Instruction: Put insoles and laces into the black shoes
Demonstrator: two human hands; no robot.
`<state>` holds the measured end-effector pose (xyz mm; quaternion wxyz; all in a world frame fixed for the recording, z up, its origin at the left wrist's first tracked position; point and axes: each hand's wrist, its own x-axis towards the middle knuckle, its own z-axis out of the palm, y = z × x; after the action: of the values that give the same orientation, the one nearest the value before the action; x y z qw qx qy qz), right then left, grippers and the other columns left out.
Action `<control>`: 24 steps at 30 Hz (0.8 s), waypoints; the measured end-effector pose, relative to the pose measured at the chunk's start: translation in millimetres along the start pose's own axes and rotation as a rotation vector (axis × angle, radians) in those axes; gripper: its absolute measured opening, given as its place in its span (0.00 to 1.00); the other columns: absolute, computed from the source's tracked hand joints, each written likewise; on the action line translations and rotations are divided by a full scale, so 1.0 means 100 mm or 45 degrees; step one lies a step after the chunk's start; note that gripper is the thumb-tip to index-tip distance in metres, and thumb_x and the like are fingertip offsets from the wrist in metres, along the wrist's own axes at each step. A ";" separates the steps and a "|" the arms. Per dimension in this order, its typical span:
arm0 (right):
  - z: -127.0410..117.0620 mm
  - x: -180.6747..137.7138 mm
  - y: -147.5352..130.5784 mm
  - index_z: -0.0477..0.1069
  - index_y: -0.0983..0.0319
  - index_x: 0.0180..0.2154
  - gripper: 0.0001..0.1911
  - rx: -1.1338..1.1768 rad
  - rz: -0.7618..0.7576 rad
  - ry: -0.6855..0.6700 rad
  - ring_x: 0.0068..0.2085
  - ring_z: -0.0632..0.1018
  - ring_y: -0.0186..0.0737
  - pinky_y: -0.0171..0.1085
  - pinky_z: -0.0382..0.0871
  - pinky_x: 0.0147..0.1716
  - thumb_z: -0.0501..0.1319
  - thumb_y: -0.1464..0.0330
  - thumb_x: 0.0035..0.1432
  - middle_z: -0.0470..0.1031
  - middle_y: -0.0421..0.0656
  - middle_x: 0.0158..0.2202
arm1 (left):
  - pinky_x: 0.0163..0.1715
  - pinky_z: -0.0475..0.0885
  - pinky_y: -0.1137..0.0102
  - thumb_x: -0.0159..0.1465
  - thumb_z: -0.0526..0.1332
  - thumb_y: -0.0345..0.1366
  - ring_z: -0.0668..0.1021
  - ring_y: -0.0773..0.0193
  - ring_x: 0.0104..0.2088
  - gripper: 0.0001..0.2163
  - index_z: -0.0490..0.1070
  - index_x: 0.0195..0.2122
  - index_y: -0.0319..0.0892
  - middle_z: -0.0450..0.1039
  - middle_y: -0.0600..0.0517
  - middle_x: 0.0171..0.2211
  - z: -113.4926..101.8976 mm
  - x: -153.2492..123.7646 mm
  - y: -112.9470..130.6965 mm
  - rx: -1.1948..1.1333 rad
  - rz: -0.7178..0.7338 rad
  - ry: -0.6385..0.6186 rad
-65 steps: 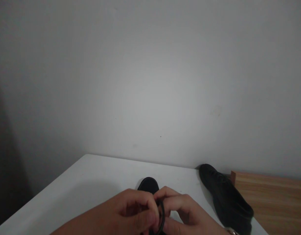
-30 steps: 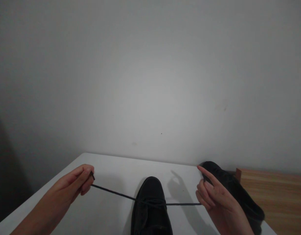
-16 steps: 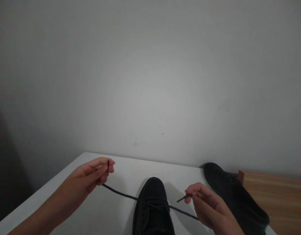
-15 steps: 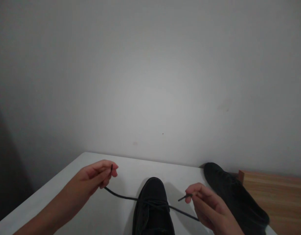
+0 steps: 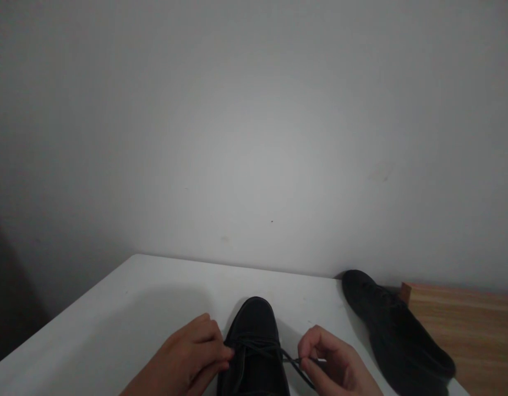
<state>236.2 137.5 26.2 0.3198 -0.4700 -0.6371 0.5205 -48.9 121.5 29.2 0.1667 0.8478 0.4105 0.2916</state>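
Note:
A black lace-up shoe [image 5: 256,316] stands toe-away in the bottom middle, its near end cut off by the frame. At its left edge, my left hand [image 5: 198,355] is closed in a pinch, fingertips touching the shoe beside the lacing; what lies between them is hidden. To the right of the shoe, my right hand [image 5: 334,363] pinches a dark shoelace [image 5: 293,361] between thumb and forefinger. A short piece reaches from these fingers to the shoe's right side. Another strand slants from the lacing down beneath the right hand.
A second black shoe [image 5: 396,335] rests at the right on the white tabletop [image 5: 171,275]. Beyond it is a wood-grain board or box [image 5: 464,330]. A pale wall [image 5: 254,137] rises directly behind the table's far edge.
My left hand has come right and down, from well left of the shoe to its left edge. My right hand has moved left, bringing the shoelace to the shoe's right side.

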 end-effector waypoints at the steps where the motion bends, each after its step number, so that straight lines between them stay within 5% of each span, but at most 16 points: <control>1: 0.00 0.00 -0.01 0.67 0.61 0.29 0.21 0.009 0.005 -0.016 0.30 0.63 0.37 0.36 0.56 0.31 0.65 0.50 0.55 0.63 0.38 0.27 | 0.28 0.67 0.78 0.66 0.55 0.28 0.76 0.63 0.32 0.11 0.76 0.34 0.46 0.74 0.51 0.29 0.01 0.00 0.01 0.048 0.016 0.013; 13: -0.03 -0.04 -0.01 0.61 0.60 0.30 0.17 0.108 -0.035 -0.183 0.29 0.60 0.34 0.35 0.54 0.30 0.64 0.56 0.57 0.59 0.36 0.27 | 0.25 0.66 0.80 0.64 0.54 0.24 0.76 0.67 0.27 0.12 0.74 0.35 0.47 0.72 0.54 0.26 0.03 0.04 -0.03 0.076 0.231 0.086; 24: 0.01 -0.04 0.01 0.63 0.60 0.31 0.19 0.162 -0.058 -0.131 0.29 0.61 0.34 0.35 0.54 0.30 0.64 0.53 0.58 0.61 0.36 0.27 | 0.24 0.68 0.80 0.69 0.55 0.36 0.75 0.67 0.26 0.11 0.78 0.40 0.54 0.69 0.52 0.29 0.16 -0.04 -0.15 0.126 0.152 0.198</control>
<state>237.4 133.7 25.2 0.3277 -0.4066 -0.6288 0.5760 -49.6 126.6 8.0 0.0744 0.8528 0.3848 0.3453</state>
